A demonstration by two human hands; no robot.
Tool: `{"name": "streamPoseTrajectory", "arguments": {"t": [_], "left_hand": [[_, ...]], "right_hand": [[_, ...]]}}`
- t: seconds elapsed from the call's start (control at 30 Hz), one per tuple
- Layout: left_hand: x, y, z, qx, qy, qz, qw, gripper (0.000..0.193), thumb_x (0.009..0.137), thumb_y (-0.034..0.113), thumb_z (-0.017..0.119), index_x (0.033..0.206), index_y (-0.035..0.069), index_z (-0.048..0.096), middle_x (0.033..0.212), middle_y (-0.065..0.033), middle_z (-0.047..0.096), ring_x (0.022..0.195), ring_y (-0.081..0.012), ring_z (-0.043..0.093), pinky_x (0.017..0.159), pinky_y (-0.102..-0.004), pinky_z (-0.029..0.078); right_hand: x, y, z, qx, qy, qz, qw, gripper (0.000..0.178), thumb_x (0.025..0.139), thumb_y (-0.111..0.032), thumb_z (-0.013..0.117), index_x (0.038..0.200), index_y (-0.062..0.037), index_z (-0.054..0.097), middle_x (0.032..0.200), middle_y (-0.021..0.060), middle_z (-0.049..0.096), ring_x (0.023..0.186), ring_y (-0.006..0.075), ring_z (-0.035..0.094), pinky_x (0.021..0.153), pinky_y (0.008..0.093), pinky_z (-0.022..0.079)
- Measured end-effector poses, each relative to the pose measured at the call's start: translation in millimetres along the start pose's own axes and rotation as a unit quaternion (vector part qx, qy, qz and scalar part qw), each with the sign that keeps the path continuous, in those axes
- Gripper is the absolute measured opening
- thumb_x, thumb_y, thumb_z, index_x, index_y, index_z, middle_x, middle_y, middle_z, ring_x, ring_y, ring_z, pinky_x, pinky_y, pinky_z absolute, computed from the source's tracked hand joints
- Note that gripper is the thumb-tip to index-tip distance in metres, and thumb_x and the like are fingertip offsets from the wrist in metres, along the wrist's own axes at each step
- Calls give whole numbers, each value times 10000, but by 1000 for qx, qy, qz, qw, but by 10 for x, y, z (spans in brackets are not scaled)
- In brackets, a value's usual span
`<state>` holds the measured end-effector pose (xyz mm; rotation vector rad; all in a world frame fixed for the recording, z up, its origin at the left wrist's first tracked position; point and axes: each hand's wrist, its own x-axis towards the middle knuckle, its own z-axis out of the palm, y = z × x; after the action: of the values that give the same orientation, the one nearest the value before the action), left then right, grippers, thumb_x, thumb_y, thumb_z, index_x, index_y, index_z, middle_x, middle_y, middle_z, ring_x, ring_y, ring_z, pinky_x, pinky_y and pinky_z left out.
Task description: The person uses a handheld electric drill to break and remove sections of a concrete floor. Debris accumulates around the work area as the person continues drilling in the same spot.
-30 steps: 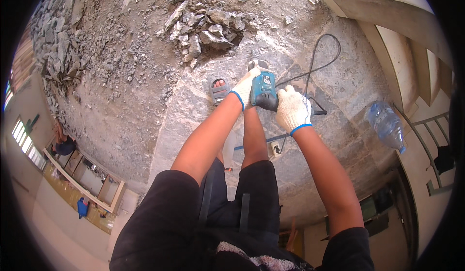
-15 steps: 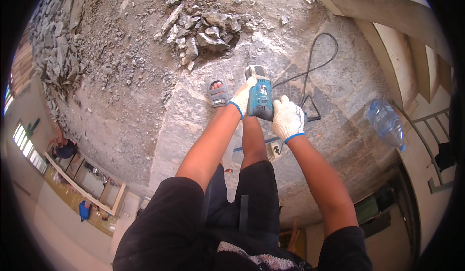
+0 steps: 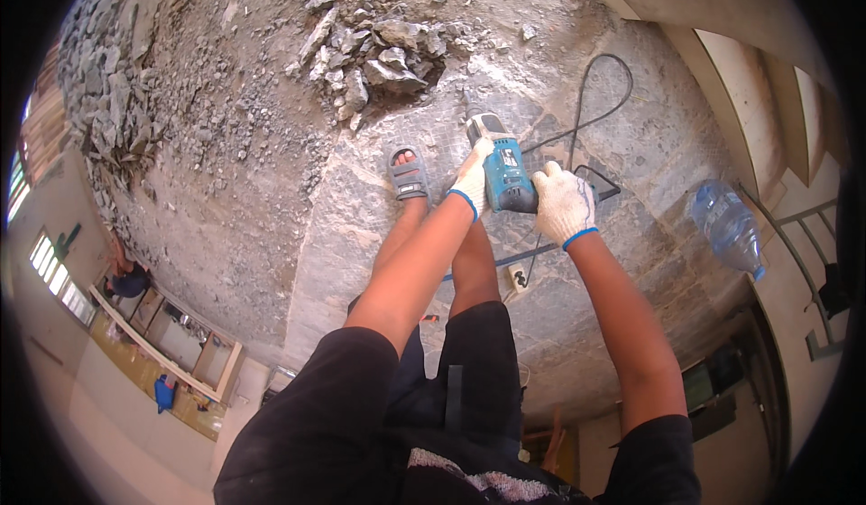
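A teal and grey rotary hammer drill (image 3: 509, 173) is held above the tiled floor, its bit pointing away from me and a little to the left. My left hand (image 3: 472, 179), in a white knit glove with blue trim, is closed around the left side of its body. Gloved the same way, my right hand (image 3: 566, 202) wraps the rear handle, which its fingers mostly hide. The bit's tip lies near the broken edge of the floor, beside a heap of broken concrete chunks (image 3: 383, 54). From the handle runs a black power cord (image 3: 606, 108), looped on the right.
My sandalled foot (image 3: 409, 176) stands left of the drill. A socket block (image 3: 518, 277) lies near my legs. Rubble (image 3: 108, 90) covers the left side. To the right are a large clear plastic bottle (image 3: 727, 225) and stairs (image 3: 722, 27). Another person (image 3: 128, 280) is at far left.
The drill and both hands have shifted right, and the drill's rear has swung right so it tilts more. Both hands keep their grip.
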<state>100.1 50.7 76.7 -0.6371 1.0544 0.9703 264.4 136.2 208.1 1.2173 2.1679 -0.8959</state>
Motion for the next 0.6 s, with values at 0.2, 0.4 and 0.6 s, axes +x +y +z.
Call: {"name": "streamPoseTrajectory", "arguments": {"t": [0.2, 0.4, 0.6], "left_hand": [[-14, -95, 209, -41, 8, -3, 999, 508, 1148, 522, 624, 1452, 118, 679, 1229, -105, 776, 1050, -287, 781, 945, -509, 673], [109, -277, 422, -59, 0, 24, 998, 543, 1124, 569, 622, 1480, 159, 633, 1216, -111, 734, 1050, -310, 754, 965, -552, 664], [118, -295, 453, -53, 36, -9, 998, 554, 1123, 575, 615, 1492, 162, 628, 1252, -117, 738, 1094, -323, 751, 1001, -561, 657]], "right_hand": [[124, 293, -171, -26, -27, -43, 998, 233, 814, -68, 792, 1045, -96, 802, 1220, 139, 729, 1093, 382, 770, 917, 522, 631], [207, 630, -149, -56, -23, -69, 996, 252, 839, -83, 812, 1089, -113, 805, 1223, 111, 725, 1155, 330, 768, 951, 481, 637], [218, 742, -59, -44, -22, -83, 995, 222, 861, -73, 782, 1078, -112, 803, 1214, 108, 725, 1149, 326, 769, 944, 479, 634]]}}
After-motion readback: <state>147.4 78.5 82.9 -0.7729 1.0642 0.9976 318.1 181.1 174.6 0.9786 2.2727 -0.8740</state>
